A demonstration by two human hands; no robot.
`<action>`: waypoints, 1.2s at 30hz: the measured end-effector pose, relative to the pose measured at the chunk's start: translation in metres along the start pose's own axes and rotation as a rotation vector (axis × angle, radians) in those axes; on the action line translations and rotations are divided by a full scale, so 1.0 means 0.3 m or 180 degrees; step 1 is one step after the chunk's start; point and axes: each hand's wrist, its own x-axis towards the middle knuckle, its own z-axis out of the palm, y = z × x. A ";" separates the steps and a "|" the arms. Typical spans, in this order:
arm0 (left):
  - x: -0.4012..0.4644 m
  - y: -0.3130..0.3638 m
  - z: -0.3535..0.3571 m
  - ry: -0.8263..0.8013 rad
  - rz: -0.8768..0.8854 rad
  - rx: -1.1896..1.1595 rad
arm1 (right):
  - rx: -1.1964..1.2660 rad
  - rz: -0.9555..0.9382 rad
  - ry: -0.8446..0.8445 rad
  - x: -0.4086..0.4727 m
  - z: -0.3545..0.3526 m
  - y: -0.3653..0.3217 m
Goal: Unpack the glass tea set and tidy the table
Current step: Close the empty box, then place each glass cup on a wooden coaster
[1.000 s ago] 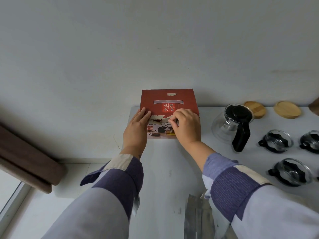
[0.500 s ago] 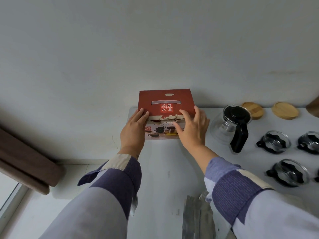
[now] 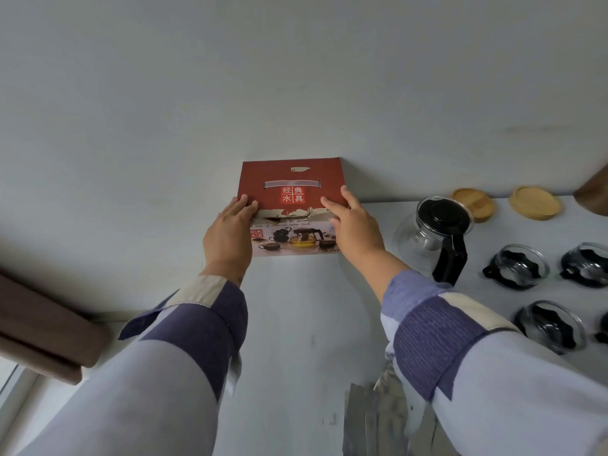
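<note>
Both hands flank the red box (image 3: 291, 192) at the table's (image 3: 296, 324) far left corner: left hand (image 3: 227, 235) and right hand (image 3: 353, 230), fingers straight and pressing, steadying it against the wall.

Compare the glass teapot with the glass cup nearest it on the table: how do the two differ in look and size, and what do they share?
The glass teapot is clearly larger and rounder than the nearest glass cup, which is low and wide. The teapot has a black lid on top; the cup is open. The teapot's black handle is long and runs down its side, while the cup's is a small black tab. Both are clear glass with black fittings, standing upright on the white table.
</note>
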 end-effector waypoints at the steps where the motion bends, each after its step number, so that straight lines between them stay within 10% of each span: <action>1: 0.005 -0.002 0.005 0.0011 -0.0009 -0.0013 | -0.0028 -0.0014 0.0012 0.005 0.003 0.002; 13: 0.031 0.103 -0.048 -0.0374 -0.0095 0.0848 | 0.0444 0.0189 -0.0943 -0.053 -0.103 0.013; 25: -0.086 0.651 -0.003 -0.0410 0.0857 0.0160 | 0.0944 0.0718 0.0056 -0.206 -0.460 0.341; 36: -0.321 1.141 0.250 -0.0700 0.1005 -0.0686 | 0.1004 0.1188 -0.0088 -0.303 -0.649 0.821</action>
